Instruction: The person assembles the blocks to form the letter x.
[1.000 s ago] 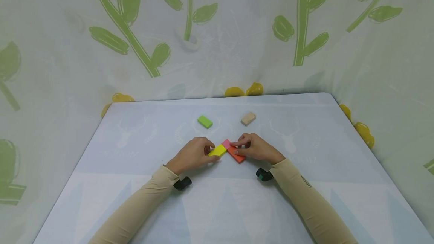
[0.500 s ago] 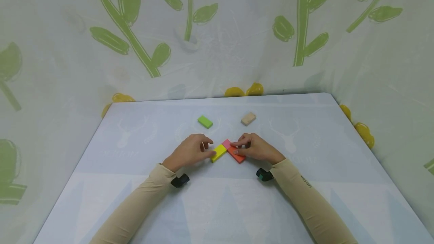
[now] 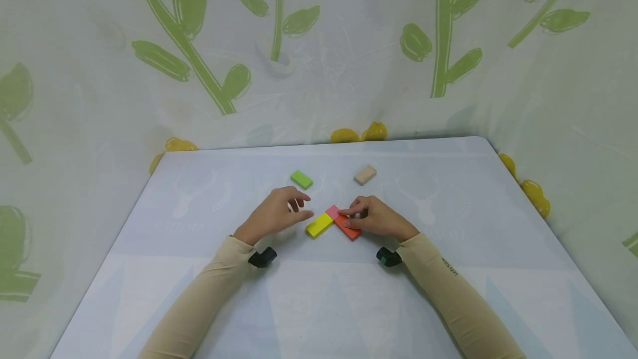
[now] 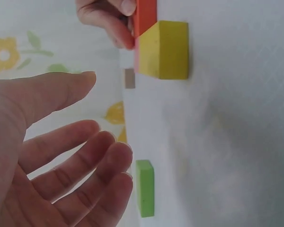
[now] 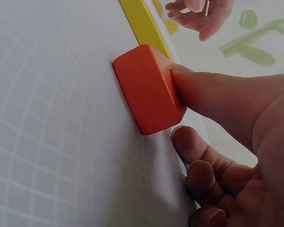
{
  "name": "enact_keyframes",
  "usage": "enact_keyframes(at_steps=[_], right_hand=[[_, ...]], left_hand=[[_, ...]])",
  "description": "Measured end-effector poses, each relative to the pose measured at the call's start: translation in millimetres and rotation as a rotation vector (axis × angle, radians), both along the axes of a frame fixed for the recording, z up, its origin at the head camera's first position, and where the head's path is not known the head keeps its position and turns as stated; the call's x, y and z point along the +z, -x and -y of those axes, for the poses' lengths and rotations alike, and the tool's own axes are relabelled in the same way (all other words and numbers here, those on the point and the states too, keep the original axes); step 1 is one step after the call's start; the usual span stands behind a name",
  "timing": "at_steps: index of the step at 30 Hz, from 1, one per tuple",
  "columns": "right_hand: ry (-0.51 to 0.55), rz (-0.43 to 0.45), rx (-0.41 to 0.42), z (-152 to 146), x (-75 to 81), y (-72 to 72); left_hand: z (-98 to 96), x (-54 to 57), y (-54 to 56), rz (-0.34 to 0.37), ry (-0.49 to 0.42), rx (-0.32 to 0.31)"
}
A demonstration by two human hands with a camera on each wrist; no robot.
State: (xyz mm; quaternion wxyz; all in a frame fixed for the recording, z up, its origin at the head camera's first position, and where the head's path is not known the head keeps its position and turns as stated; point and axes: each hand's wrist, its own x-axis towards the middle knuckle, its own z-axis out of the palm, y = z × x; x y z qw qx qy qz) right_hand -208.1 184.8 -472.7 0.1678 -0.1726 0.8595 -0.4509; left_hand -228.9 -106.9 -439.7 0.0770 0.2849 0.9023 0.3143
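Observation:
My left hand [image 3: 271,212] hovers over the table to the left of a yellow block [image 3: 319,225]. Its fingers are loosely bent and hold nothing, with thumb and fingertips apart in the left wrist view. The yellow block lies flat, one end against a small pink block [image 3: 332,212]. From that corner an orange-red block [image 3: 349,230] slants the other way, so the blocks form a V-like angle. My right hand [image 3: 381,218] holds the red block between thumb and index finger; the thumb [image 5: 203,90] lies against it in the right wrist view. The index finger is mostly hidden there.
Farther back on the table [image 3: 319,303] lie a green block [image 3: 301,179], left, and a plain wooden block [image 3: 365,175], right. Behind the table's far edge hangs a pale curtain [image 3: 339,71] printed with flowers and leaves.
My left hand has let go of the yellow block and drawn back up and to the left. The yellow block is now fully uncovered. My right hand has stayed in place.

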Motion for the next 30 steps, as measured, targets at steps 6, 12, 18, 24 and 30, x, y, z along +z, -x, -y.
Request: enact_keyframes(at_steps=[6, 12, 18, 24, 30], right_hand=[[0.005, 0.004, 0.002, 0, 0.8, 0.4], [0.000, 0.022, -0.001, 1, 0.2, 0.8], [-0.011, 0.032, -0.010, 2, -0.8, 2.0], [-0.015, 0.028, -0.014, 2, -0.4, 1.6], [-0.022, 0.019, -0.012, 2, 0.4, 1.0]], left_hand=[[2.1, -0.2, 6.2, -0.024, -0.055, -0.002], [0.7, 0.4, 7.7, 0.000, -0.116, -0.001], [-1.7, -2.2, 6.7, 0.024, -0.127, 0.021], [-0.6, -4.7, 7.5, 0.019, -0.186, 0.015], [-0.5, -10.1, 7.5, 0.078, -0.216, 0.009]])
